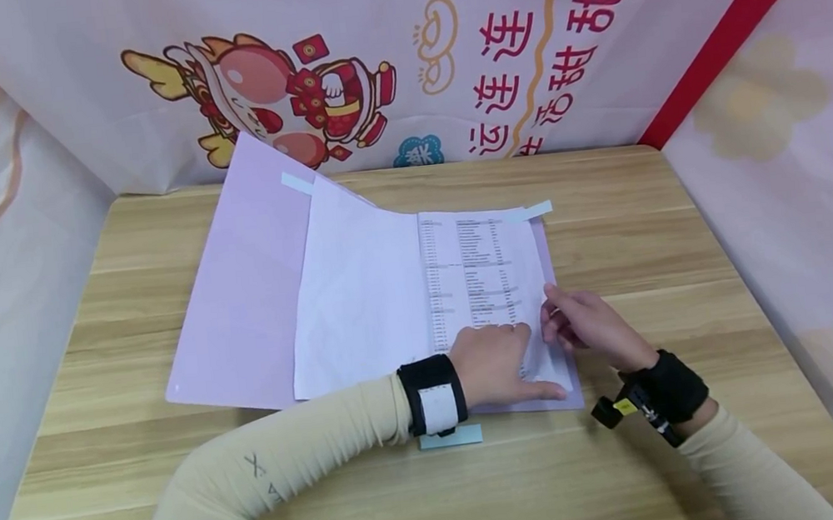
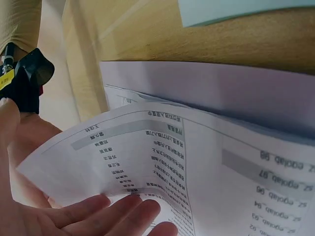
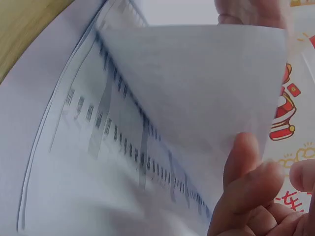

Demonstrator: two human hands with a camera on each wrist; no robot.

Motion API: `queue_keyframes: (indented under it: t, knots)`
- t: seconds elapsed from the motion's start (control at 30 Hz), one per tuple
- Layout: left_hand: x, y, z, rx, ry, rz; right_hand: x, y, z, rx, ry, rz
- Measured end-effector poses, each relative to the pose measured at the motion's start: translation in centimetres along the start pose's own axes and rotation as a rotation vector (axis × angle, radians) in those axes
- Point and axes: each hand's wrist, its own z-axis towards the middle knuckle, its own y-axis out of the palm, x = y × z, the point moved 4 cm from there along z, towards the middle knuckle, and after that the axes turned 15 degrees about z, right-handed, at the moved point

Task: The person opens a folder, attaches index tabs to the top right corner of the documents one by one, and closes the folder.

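A lilac folder [image 1: 231, 269] lies opened on the table with printed sheets [image 1: 479, 287] inside, their right page showing a list in rows and columns. My left hand [image 1: 492, 363] reaches across the lower part of this page, its thumb spread away. In the left wrist view, the fingers [image 2: 106, 216] touch the printed face of a raised, bent sheet [image 2: 133, 147]. Beside the folder's right edge is my right hand [image 1: 592, 327], fingers loosely bent. The right wrist view puts these fingers [image 3: 243, 157] against the blank back of the raised sheet [image 3: 206, 83], thumb apart.
Pale blue strips stick out at the folder's top left [image 1: 298, 183] and top right. Another blue strip [image 1: 452, 436] lies on the wooden table [image 1: 379, 498] below the left wrist. A printed cloth [image 1: 363, 14] hangs behind the table, with more cloth at both sides.
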Motion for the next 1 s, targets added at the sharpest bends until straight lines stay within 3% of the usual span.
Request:
queue_keyframes:
  t: [0.17, 0.53, 0.8, 1.0]
  knots:
    - [-0.2, -0.2, 0.0, 0.034, -0.016, -0.04, 0.0, 0.6, 0.1, -0.036, -0.008, 0.078]
    - [-1.3, -0.5, -0.1, 0.04, -0.051, -0.111, 0.0, 0.8, 0.3, -0.057, -0.008, 0.068]
    - [-2.0, -1.4, -1.2, 0.085, -0.086, -0.154, 0.1, 0.4, 0.3, -0.035, 0.0, 0.059]
    - [-2.8, -2.6, -2.8, 0.097, -0.123, -0.204, 0.0, 0.1, 0.7, -0.011, 0.011, 0.027]
